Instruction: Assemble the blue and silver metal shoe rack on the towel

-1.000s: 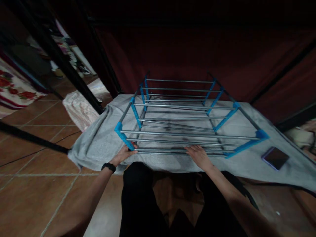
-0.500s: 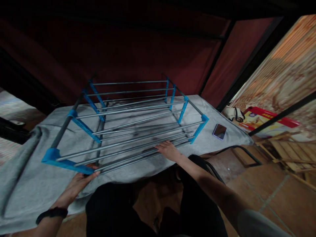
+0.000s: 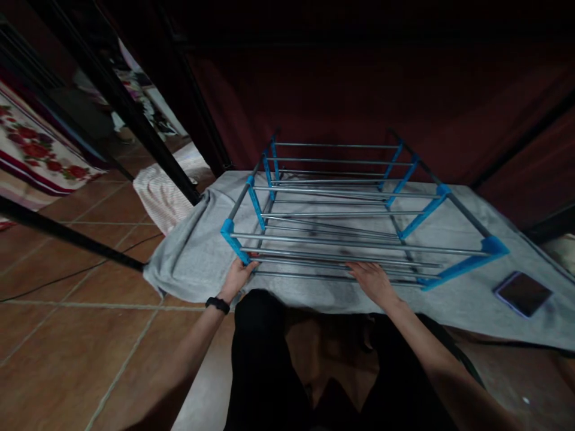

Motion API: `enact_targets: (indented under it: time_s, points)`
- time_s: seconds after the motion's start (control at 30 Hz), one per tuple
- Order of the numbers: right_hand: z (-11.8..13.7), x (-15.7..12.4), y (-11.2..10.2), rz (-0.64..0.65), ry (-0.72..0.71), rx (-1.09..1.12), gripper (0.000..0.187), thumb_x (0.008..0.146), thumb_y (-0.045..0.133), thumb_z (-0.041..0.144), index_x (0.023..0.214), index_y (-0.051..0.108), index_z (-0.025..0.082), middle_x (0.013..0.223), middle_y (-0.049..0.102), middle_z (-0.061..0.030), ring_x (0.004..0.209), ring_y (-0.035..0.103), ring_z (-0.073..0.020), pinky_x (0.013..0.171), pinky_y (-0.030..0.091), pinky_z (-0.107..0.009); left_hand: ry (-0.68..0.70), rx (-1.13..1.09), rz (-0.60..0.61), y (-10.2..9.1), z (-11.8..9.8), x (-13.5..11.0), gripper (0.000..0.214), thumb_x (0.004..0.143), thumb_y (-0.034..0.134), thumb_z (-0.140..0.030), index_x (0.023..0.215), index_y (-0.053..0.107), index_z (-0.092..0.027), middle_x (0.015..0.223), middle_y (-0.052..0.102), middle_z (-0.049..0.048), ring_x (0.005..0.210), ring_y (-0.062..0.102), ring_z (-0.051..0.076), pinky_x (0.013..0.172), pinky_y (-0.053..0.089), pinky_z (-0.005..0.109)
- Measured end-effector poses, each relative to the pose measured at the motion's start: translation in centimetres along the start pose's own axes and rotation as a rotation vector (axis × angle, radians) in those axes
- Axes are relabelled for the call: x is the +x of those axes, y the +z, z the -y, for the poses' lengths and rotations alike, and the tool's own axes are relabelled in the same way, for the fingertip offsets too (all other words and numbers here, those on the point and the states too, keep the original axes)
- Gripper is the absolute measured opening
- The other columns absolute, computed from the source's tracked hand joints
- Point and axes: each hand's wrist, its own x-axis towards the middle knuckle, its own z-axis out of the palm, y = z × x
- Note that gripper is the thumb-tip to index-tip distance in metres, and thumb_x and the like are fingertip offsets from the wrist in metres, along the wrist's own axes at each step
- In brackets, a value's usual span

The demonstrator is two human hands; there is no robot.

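A rack of grey metal tubes point(image 3: 314, 240) joined by blue plastic brackets point(image 3: 435, 218) lies on a grey blanket point(image 3: 193, 263). My left hand point(image 3: 237, 278) is closed at the front left, its thumb by the tube ends and its other fingers partly hidden behind the lower end of a blue bracket point(image 3: 234, 244). Farther right, my right hand point(image 3: 372, 282) has its fingers curled over a front metal tube point(image 3: 309, 263). Near that hand, some tubes end short of the right front bracket point(image 3: 467, 270). Several thin tubes lie loosely inside the rack.
A phone point(image 3: 523, 293) rests on the blanket at the right. Dark red panels point(image 3: 341, 102) and black frame bars point(image 3: 121, 114) stand behind and to the left. A patterned cloth point(image 3: 40, 149) hangs at far left above tiled floor point(image 3: 81, 269), where a cable point(image 3: 81, 268) runs.
The view has swung left, so the rack appears farther right. My left hand stays at the left front bracket; my right hand remains on the front tubes.
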Motion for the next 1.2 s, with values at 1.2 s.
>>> enact_targets:
  time_s: [1.2]
  points:
    - [1.1, 0.3, -1.2, -0.047, 0.082, 0.095, 0.035, 0.099, 0.047, 0.027, 0.132, 0.059, 0.020, 0.116, 0.069, -0.0094, 0.106, 0.060, -0.0245, 0.094, 0.045, -0.042, 0.003, -0.084, -0.185, 2.4, -1.1, 0.3, 0.038, 0.067, 0.065, -0.052, 0.085, 0.059, -0.019, 0.083, 0.065, 0.0050, 0.081, 0.061, 0.022, 0.081, 0.049, 0.037]
